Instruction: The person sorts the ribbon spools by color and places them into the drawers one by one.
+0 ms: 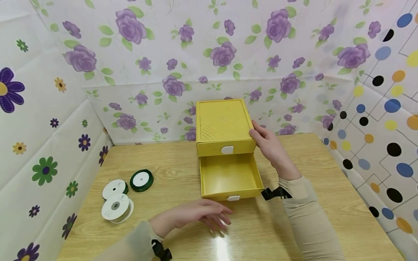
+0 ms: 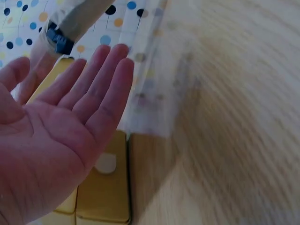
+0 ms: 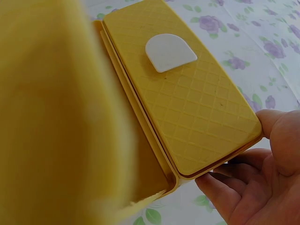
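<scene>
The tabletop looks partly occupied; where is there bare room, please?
The tabletop is bare between the rightmost spool and the drawer unit, and between the right sleeve and the dotted cloth. It is crowded among the other spools and by the left hand, before the open drawer.

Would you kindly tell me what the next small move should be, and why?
Probably the left hand should reach for the dark green spool nearest the box: the lower drawer is pulled out with nothing visible inside, the left hand holds nothing, and the right hand grips the yellow box.
</scene>
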Available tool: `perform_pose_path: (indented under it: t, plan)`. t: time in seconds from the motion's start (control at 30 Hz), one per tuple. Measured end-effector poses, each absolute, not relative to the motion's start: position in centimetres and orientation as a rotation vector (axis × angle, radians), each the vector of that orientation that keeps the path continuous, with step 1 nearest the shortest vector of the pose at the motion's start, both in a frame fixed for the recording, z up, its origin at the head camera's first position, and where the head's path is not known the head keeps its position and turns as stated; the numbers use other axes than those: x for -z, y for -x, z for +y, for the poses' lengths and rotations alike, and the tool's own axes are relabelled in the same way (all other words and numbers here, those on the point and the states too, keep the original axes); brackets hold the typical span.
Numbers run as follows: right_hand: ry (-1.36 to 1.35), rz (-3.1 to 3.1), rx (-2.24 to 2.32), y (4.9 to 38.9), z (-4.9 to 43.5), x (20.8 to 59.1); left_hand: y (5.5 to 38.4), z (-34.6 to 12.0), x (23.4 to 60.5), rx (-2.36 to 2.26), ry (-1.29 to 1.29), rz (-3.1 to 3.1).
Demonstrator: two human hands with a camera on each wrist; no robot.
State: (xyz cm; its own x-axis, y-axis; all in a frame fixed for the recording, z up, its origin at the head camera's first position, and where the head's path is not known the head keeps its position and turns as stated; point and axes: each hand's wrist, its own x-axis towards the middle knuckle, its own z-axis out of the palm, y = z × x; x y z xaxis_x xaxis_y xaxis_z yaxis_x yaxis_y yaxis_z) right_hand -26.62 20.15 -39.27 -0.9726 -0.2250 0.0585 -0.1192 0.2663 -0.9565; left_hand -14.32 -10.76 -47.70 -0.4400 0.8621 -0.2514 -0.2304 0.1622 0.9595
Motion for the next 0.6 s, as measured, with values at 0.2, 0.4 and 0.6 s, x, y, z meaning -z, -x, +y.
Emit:
perform_pose_path:
  t: [0.2, 0.4, 0.6]
  plan:
    - [0.326, 2.427, 1.823, 26.6, 20.1, 39.3, 14.8, -13.4, 47.1, -1.353, -0.760, 1.577]
    - [0.317, 2.433, 1.815, 26.5, 20.1, 39.4, 14.9, -17.1, 46.2, -1.330, -0.755, 1.768]
    - [0.325, 2.430, 1.820, 26.6, 20.2, 39.3, 15.2, -21.3, 44.9, -1.338, -0.751, 1.972]
